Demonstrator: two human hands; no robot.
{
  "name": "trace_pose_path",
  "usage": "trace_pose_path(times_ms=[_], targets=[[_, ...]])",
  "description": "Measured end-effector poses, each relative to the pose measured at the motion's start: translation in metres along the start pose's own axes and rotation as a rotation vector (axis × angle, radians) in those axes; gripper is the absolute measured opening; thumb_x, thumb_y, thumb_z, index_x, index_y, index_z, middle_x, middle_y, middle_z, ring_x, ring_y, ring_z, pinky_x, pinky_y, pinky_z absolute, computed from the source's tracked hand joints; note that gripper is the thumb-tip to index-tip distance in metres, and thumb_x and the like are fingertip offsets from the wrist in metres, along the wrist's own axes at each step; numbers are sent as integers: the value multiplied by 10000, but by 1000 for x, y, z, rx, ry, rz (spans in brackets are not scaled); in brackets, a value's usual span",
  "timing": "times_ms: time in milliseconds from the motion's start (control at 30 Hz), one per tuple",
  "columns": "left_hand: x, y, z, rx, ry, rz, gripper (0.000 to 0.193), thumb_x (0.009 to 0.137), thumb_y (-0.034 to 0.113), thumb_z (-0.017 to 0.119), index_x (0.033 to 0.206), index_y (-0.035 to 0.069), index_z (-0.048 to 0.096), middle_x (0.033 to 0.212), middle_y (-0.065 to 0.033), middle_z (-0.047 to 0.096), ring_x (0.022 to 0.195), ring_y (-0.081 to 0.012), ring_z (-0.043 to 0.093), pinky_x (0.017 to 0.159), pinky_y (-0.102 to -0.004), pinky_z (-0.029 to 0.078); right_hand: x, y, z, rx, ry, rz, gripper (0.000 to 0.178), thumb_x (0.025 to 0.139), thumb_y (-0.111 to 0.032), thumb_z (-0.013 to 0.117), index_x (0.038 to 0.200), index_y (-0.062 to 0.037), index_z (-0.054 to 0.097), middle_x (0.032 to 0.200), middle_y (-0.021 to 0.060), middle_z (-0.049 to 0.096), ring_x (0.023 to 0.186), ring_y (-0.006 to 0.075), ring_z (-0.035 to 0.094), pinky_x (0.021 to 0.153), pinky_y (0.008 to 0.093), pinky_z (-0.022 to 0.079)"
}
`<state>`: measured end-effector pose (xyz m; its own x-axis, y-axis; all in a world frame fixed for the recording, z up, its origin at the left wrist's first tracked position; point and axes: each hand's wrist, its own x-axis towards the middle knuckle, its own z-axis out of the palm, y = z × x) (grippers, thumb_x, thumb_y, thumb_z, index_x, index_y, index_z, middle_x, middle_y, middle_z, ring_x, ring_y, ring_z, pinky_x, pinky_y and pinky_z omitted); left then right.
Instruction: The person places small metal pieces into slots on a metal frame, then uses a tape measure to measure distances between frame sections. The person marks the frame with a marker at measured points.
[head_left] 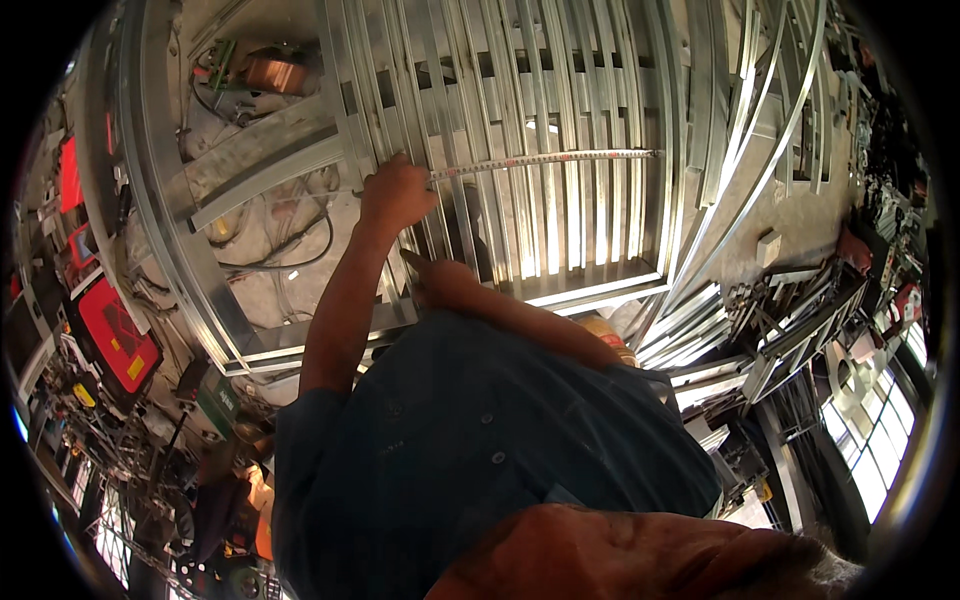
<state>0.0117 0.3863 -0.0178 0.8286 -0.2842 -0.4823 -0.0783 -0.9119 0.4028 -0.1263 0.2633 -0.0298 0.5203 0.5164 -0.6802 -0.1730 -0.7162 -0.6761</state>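
**Measuring tape (545, 158) stretching across a slatted metal frame (600, 290)**

Closest to the camera, a dark blue shirt (480, 430) is covering the person's torso. Just beyond it, the right hand (445, 285) is hovering or resting near the frame's lower rail; its fingers are curling, but whether they are gripping anything is impossible to tell. Farther forward, the left hand (400, 195) is closing its fingers on the tape's left end. From there the tape is running rightward over parallel metal slats (504, 80) to the frame's right side. On the left, a black cable (330, 235) is looping within the frame's opening, and a red case (115, 335) is lying outside. Beyond, a copper-coloured block (275, 75) is sitting near the upper left.
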Motion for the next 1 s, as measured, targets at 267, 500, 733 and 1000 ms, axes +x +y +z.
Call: trace_pose_path(times_ms=[267, 500, 733, 1000], targets=[[1, -1, 2, -22, 10, 18, 268, 715, 244, 705, 917, 79, 764, 984, -161, 623, 945, -347, 668, 836, -482, 548, 7, 6, 8, -24, 3, -7, 792, 854, -275, 581, 1557, -135, 246, 765, 258, 672, 715, 461, 661, 692, 578, 514], [1, 1, 1, -26, 14, 22, 278, 708, 226, 707, 937, 82, 768, 967, -152, 627, 923, -336, 670, 827, -469, 549, 7, 9, 11, -24, 37, -8, 765, 859, -271, 578, 1550, -149, 274, 768, 259, 672, 717, 465, 660, 696, 587, 510], [2, 1, 2, -7, 13, 18, 267, 716, 226, 693, 933, 92, 770, 961, -149, 632, 917, -338, 672, 821, -476, 550, 6, 7, 6, -21, 19, 10, 743, 855, -263, 574, 1540, -157, 307, 796, 254, 683, 751, 468, 668, 728, 578, 520], [3, 3, 1, -8, 12, 14, 245, 728, 231, 686, 916, 99, 769, 973, -152, 634, 939, -345, 673, 821, -497, 546, 5, 6, 5, -9, 20, 20, 717, 856, -258, 550, 1528, -147, 325, 816, 257, 689, 773, 455, 678, 750, 569, 527]])
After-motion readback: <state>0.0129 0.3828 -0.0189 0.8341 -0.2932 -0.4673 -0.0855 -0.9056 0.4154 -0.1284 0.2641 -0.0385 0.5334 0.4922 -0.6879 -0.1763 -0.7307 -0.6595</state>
